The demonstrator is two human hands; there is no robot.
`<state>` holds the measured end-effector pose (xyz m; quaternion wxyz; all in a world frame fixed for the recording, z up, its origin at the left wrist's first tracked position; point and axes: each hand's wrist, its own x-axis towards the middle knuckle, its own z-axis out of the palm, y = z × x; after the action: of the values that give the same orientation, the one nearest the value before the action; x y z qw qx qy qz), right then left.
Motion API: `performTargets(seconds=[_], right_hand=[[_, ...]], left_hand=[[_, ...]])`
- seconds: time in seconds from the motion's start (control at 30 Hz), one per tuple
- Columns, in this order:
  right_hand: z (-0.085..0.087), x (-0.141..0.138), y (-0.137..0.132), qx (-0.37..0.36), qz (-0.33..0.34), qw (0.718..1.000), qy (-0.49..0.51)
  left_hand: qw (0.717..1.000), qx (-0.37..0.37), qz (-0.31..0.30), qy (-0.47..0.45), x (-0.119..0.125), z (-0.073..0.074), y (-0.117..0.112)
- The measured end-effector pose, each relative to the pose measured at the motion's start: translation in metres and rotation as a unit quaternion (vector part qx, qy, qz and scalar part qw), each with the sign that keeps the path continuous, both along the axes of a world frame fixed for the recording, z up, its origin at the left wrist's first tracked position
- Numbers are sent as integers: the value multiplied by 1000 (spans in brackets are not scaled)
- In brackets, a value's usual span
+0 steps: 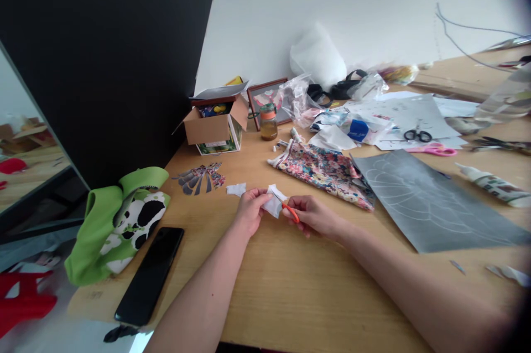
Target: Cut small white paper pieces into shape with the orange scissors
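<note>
Your left hand [250, 210] pinches a small white scrap [274, 202] above the wooden table [290, 286], while your right hand [312, 214] grips orange-handled scissors [290, 211] touching it, near the floral cloth [326, 171].

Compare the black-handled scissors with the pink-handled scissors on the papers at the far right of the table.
The black-handled scissors have dark, rounded finger loops and lie farther from the person; the pink-handled scissors have bright pink loops and lie nearer, just in front. The black pair rests wholly on a white sheet, while the pink pair sits at that sheet's front edge. Both lie flat and untouched.
</note>
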<state>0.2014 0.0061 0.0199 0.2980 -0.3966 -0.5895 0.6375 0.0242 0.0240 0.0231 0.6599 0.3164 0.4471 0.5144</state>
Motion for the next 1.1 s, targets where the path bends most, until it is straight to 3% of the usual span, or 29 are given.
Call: performTargets(seconds=[1.1], right_hand=[[4,0,-2,-17,0,1000,-6]], left_hand=[[1000,9,-13,18,-1,0,-2]])
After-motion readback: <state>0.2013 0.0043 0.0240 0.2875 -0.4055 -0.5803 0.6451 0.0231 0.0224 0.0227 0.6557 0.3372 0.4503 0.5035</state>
